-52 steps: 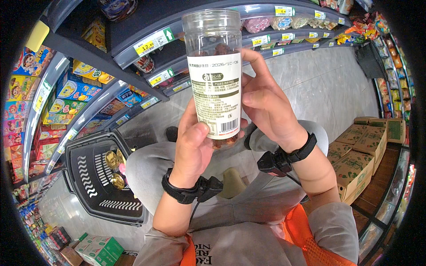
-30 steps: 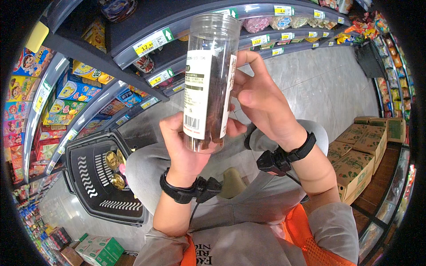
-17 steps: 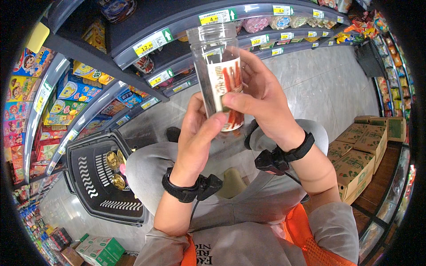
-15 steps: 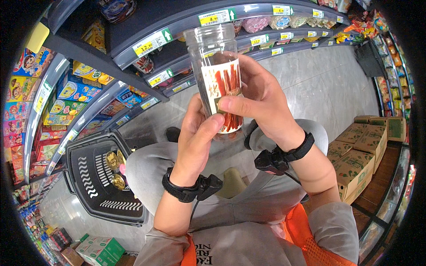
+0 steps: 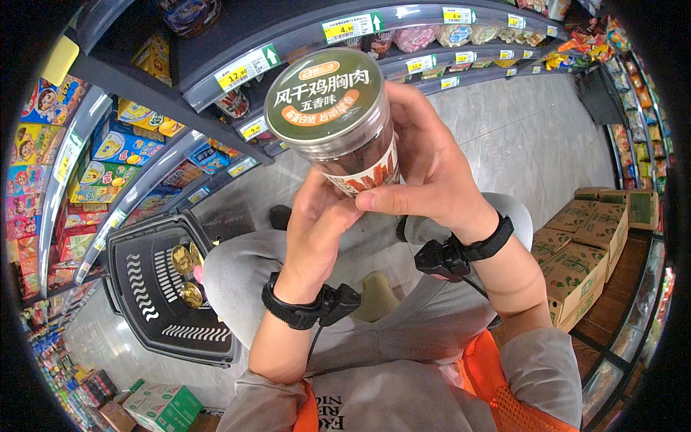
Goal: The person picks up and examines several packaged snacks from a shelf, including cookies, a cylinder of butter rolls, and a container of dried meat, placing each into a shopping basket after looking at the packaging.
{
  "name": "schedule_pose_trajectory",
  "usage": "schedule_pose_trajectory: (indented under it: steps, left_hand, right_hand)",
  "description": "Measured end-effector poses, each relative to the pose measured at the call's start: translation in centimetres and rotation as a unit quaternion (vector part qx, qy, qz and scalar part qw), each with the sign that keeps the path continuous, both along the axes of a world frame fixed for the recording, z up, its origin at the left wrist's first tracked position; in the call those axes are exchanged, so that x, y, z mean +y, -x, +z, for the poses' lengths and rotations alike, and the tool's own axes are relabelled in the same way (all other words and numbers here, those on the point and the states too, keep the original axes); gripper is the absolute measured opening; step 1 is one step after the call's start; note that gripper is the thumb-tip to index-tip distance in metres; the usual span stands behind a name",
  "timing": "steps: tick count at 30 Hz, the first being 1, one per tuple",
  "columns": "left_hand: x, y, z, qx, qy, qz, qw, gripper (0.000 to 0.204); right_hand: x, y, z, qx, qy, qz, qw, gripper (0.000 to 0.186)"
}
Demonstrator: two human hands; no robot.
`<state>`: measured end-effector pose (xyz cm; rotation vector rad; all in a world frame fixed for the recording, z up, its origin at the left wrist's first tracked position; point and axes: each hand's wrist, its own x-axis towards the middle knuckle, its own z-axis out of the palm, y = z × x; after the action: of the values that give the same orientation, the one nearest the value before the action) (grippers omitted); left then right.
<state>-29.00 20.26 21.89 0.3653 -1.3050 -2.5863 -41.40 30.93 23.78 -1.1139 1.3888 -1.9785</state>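
Held the clear jar (image 5: 360, 153) up high, mid-scene and on the far side of the knees, tipped over with its green lid (image 5: 327, 97) turned up toward the eyes. Wrapped the right hand (image 5: 432, 165) firmly around the right side, thumb (image 5: 392, 200) across the white label (image 5: 374, 175) with its reddish picture. Cupped the lower left side with the left hand (image 5: 317, 223), thumb just beside the other one. Both hands narrowed around the same jar, then! Could not see the fingers behind it, nor tell the share of weight on each side.

Left the whole lid bare of fingers: nicely done, with nothing across the top. Probably called for exactly that: a low, even squeeze, light enough not to dent such thin-looking walls, firm enough for smooth sides. Seemed wise to steer from the wrists, with one hand as anchor at all times. Looked worth minding the price rail (image 5: 414, 17) on the far side, too, against a knock; could not judge the gap.

Over on the left, spotted a black basket (image 5: 170, 313) with gold-coloured round items (image 5: 191, 294) inside, well apart from the jar. On the right, noted brown cartons (image 5: 576, 270), stacked.
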Motion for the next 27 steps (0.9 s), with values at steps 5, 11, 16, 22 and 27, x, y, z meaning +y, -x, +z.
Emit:
schedule_pose_trajectory:
  steps: [5, 11, 16, 22, 27]
  left_hand:
    - [0.1, 0.1, 0.0, 0.016, 0.006, -0.006, 1.000, 0.056]
    - [-0.2, 0.0, -0.1, 0.018, 0.004, -0.030, 0.999, 0.051]
    - [0.0, 0.3, -0.2, -0.041, 0.025, 0.069, 0.996, 0.067]
    - [0.0, 0.0, -0.7, -0.070, 0.011, 0.100, 0.992, 0.072]
    - [-0.2, 0.1, -0.8, -0.092, 0.005, 0.098, 0.991, 0.070]
  right_hand:
    - [0.3, 0.1, 0.1, -0.025, -0.019, 0.002, 1.000, 0.077]
    - [0.1, 0.1, 0.5, -0.066, -0.043, 0.004, 0.997, 0.080]
    - [0.1, 0.0, -0.3, -0.014, -0.024, 0.000, 1.000, 0.067]
    - [-0.1, 0.5, -0.7, 0.079, -0.053, 0.018, 0.995, 0.066]
    - [0.0, 0.4, -0.5, 0.076, -0.078, 0.011, 0.994, 0.065]
